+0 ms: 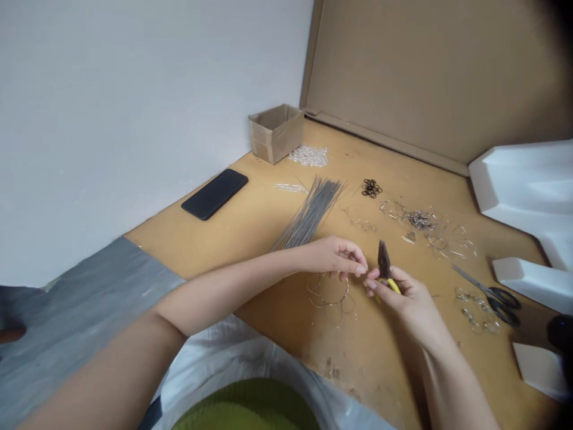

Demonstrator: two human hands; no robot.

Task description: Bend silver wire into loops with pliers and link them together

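The right hand (409,304) grips yellow-handled pliers (384,261), long axis upright, tips just beside the left hand (336,257), its fingers pinched, held item indiscernible

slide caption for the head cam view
Head-camera view: right hand grips yellow-handled pliers beside the left hand, above a wire ring, with wire rods and scissors on the bench.

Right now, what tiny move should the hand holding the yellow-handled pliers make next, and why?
I'd guess the right hand should ease the yellow-handled, dark-metal pliers toward the left hand's fingertips, because the pliers' tips sit close beside them, not touching. Anything pinched there is too thin to see.
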